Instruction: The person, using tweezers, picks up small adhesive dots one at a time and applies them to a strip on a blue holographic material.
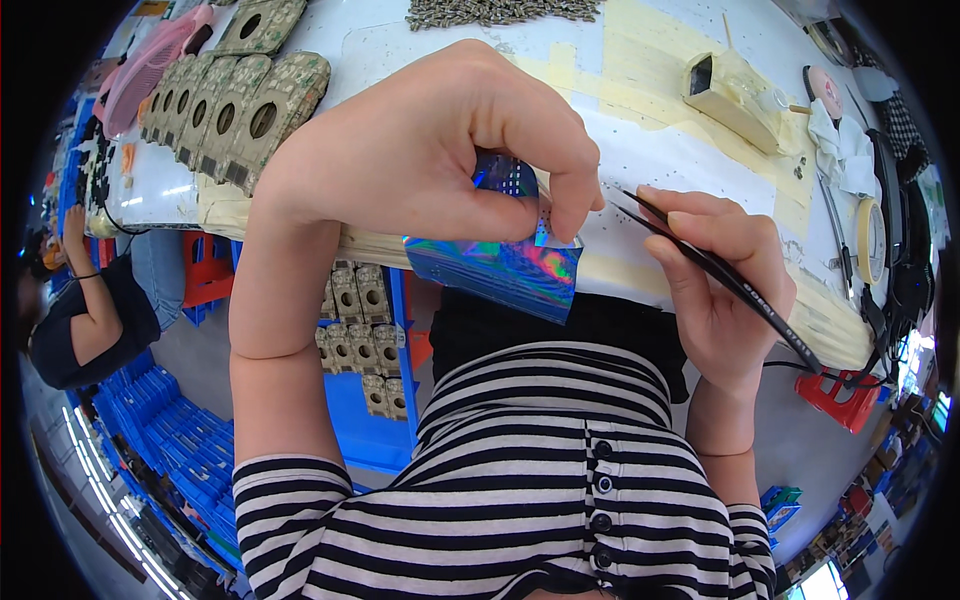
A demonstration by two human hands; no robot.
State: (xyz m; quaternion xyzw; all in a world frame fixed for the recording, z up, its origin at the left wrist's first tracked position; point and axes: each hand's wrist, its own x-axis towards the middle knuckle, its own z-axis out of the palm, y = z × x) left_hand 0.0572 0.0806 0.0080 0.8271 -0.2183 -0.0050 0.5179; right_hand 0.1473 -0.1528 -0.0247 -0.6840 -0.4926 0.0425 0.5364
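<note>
My left hand (440, 145) is closed, thumb and forefinger pinched together on a shiny holographic sticker sheet (490, 270). The sheet shows blue, green and pink, and its lower part hangs over the table's front edge. Part of it is hidden behind my fingers. In my right hand (730, 250) is a pair of black tweezers (745, 290), gripped between thumb and fingers. Their tips point left toward my left fingertips, slightly apart, with nothing I can make out between them. Beneath the tips lies white paper (735, 170) dotted with tiny dark specks.
Camouflage-patterned cases (265, 120) with round holes stand in a row at the far left, near a pink fan (150, 70). Small metal parts (500, 10) are heaped at the back. A tape-covered box (740, 100) and a tape roll (870, 240) are at right. Another person (95, 310) sits left.
</note>
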